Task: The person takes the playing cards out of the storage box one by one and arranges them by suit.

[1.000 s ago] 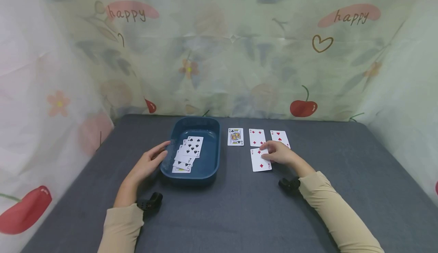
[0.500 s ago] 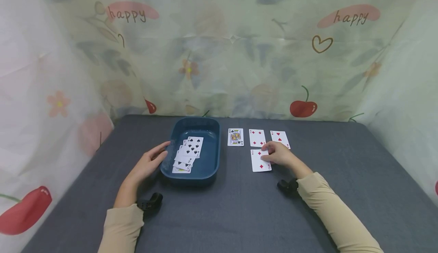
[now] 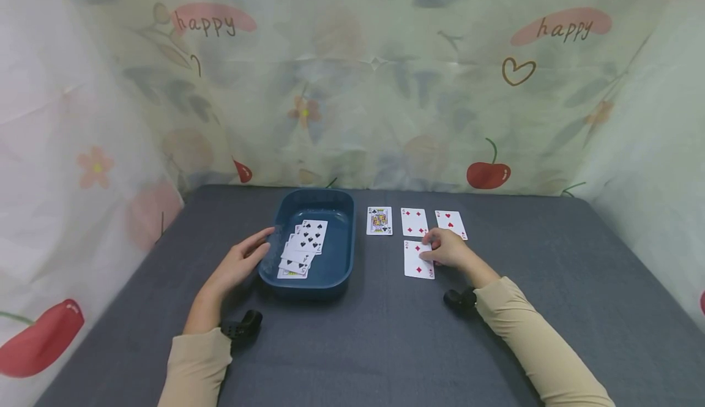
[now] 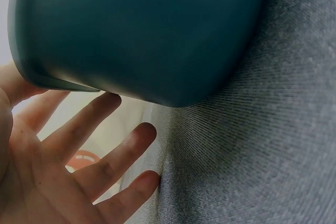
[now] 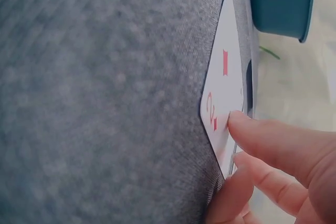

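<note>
R hand pinches the 2 of diamonds over a dark cloth-covered table: thumb on the face, fingers curled at the card's edge, w/ next to no gap btwn them, tho the card's underside is hidden. The card starts under the fingertips & extends left & to the near side of the grip, flat on the cloth or barely off it; can't tell which. The hold is prob. at the edge b/c a thin card offers little else to grab. Just beyond the grip is the 4 of diamonds; a hearts card lies beyond & to the right, partly hidden by the hand; a king is beyond & left. All three are face up in a row w/ gaps btwn, which presumably lets fingers reach one w/o nudging the next. Well left of the grip, a blue tray holds overlapping face-up cards, 7 of spades topmost; its raised sides prob. keep them from straying. Past them, the L hand, fingers spread & nearly straight, touches the tray's far-left side by the rim, gripping nothing; likely just a light brace. A black wrist cam sits on the grip's near side.
</note>
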Tool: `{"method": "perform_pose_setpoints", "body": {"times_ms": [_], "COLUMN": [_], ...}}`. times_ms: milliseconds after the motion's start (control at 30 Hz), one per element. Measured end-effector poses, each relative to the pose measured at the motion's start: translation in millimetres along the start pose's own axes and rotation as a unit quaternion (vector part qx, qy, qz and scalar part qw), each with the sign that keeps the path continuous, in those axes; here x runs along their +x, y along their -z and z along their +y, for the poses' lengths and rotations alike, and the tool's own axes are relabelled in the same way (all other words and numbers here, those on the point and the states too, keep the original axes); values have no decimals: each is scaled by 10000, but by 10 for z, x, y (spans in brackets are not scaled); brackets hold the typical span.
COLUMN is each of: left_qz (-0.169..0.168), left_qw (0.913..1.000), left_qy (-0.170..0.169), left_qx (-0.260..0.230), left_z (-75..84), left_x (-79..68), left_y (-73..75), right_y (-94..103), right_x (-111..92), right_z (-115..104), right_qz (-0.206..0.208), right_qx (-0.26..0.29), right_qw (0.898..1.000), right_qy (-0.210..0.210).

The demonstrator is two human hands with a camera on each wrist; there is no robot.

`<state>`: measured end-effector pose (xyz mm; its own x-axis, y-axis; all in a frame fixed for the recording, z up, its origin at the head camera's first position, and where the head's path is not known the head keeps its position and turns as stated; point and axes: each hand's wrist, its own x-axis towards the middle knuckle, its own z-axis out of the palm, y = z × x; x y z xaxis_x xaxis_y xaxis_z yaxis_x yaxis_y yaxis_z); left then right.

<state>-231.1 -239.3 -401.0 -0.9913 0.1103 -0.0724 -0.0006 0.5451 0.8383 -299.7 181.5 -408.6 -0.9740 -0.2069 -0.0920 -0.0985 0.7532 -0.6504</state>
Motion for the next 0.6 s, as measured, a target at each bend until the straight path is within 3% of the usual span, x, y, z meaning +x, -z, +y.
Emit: {"method": "perform_pose_setpoints", "body": {"times_ms": [300, 600], "left_qz": [32, 35], "left_qw": [10000, 10000], "left_qy": [45, 63], "left_qx": [25, 58], "left_z": [1, 20], "left_x": [0, -6], "left_y": [-11, -5], "right_y": [16, 94], "right_x": [8, 55], "right_z": [-46, -371], "right_qz": [-113, -364], "right_qx": [-47, 109], "right_qw": [9999, 9969], "right_qy": [-75, 691]}}
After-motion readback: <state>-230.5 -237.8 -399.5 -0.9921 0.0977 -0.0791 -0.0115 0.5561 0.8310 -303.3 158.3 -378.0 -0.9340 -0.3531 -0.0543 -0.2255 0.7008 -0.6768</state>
